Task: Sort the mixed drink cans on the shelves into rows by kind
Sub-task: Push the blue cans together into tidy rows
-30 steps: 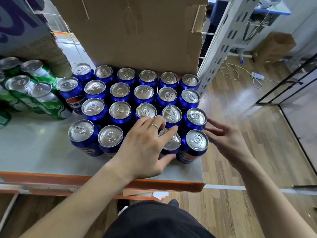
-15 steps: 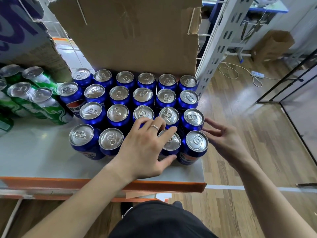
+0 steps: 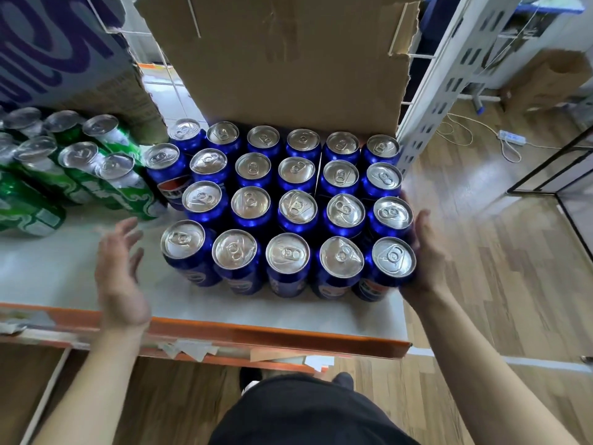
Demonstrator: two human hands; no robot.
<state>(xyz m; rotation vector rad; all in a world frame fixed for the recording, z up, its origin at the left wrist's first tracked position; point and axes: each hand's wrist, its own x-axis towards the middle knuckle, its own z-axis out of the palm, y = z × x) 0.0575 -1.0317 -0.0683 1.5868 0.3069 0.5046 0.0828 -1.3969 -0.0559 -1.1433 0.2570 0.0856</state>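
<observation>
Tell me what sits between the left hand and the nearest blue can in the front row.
Nothing: in the head view only bare white shelf separates the open left hand from the front-left blue can.

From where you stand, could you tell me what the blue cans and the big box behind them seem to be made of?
The blue cans: apparently thin metal, likely aluminium, with shiny silver tops, pull tabs and glossy blue printed sides. The box: brown corrugated cardboard, matte, with creases and a ragged torn edge on the right.
</observation>
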